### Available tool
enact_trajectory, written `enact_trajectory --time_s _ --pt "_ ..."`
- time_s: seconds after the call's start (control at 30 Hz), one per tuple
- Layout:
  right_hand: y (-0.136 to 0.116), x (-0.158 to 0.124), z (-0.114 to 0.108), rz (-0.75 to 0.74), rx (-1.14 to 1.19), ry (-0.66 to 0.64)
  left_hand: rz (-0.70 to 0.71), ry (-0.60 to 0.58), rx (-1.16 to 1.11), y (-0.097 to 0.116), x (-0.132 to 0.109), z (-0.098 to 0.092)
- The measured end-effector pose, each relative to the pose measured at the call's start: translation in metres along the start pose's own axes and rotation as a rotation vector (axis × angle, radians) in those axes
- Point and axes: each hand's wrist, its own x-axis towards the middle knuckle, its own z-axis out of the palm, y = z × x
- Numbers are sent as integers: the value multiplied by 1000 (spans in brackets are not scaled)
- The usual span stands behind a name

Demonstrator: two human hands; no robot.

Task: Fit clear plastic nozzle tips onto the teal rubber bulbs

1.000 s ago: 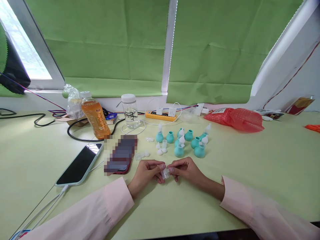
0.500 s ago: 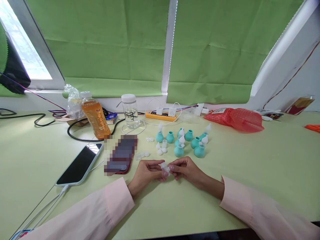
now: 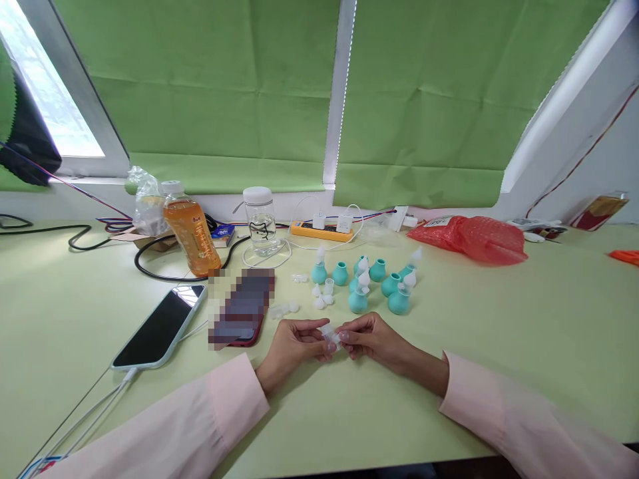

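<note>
My left hand point(image 3: 294, 344) and my right hand point(image 3: 372, 338) meet just above the pale green table point(image 3: 499, 332), fingertips pinched together on a small clear plastic piece point(image 3: 329, 334). Both wrists rest on the tabletop in pink sleeves. Just beyond my hands stands a cluster of several teal rubber bulbs point(image 3: 358, 301), some with white tips. Loose white and clear small parts point(image 3: 322, 296) lie to the left of the bulbs, and a few more point(image 3: 283, 309) lie near the dark red phone.
A phone in a pale case point(image 3: 158, 327) lies at left on a cable, a dark red phone point(image 3: 242, 307) beside it. Behind stand an orange drink bottle point(image 3: 191, 231), a clear jar point(image 3: 260, 221), an orange power strip point(image 3: 321, 231) and a red plastic bag point(image 3: 469, 238).
The clear piece between my fingertips has shifted slightly upward and been turned; both hands stay in nearly the same place.
</note>
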Motion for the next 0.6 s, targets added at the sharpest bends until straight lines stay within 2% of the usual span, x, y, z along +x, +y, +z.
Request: enact_trajectory --time_s 0.6 --pt "1 0 -2 29 6 -15 11 -5 12 -1 0 -1"
